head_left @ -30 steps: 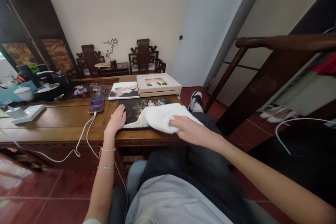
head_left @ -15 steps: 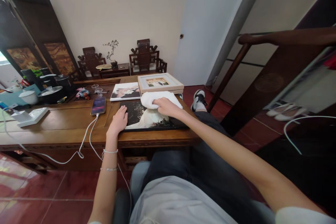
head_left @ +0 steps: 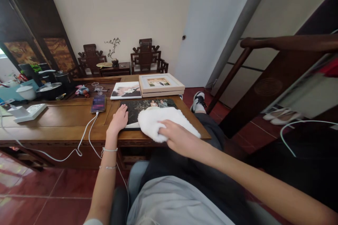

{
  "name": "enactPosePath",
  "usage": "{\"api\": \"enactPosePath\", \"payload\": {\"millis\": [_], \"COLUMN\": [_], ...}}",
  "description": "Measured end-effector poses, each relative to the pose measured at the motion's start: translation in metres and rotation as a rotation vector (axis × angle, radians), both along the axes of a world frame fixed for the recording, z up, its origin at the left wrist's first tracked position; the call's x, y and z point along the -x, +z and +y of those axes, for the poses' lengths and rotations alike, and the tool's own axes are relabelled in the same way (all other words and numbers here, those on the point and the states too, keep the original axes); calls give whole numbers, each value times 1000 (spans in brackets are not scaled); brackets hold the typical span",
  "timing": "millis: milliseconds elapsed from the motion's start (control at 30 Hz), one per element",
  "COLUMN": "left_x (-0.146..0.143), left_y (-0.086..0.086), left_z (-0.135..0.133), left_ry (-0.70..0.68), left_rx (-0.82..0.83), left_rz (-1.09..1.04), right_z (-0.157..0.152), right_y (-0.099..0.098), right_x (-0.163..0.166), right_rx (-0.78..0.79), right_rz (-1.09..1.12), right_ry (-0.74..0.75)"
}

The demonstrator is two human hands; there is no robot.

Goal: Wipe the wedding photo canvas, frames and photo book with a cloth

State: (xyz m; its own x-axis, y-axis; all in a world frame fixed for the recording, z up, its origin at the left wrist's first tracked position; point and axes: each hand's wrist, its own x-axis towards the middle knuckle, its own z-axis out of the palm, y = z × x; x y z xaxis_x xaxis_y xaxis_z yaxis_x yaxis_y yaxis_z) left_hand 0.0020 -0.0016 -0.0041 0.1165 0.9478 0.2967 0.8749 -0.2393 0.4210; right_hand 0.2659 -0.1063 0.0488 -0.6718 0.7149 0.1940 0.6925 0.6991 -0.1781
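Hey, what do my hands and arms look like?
Your left hand and right hand are gloveless. The left arm has a thin pale bracelet, another band farther up, and a light sleeve edge. The right arm shows no sleeve.

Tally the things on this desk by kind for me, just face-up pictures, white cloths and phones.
Face-up pictures: 3 (dark picture, white-edged picture, framed picture)
White cloth: 1
Phone: 1
Total: 5
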Motion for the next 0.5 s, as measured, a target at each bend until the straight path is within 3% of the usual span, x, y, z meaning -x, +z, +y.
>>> {"api": "enactPosePath", "payload": {"millis": [167,300,400,500], "left_x": [1,1,1,1], "left_y": [0,0,0,-1], "left_z": [1,1,1,1], "left_ry": [-8,-8,-6,-10], "left_rx": [-3,-5,-3,-13], "left_rz": [4,2,2,-4], "right_z": [77,133,154,155], "right_y": [8,13,16,18], "right_x": [29,44,48,48], "right_rx": [-59,-70,-69,-65], "right_rz": [-98,-110,-99,-98], "right_ry": [-128,-123,-130,-142]}}
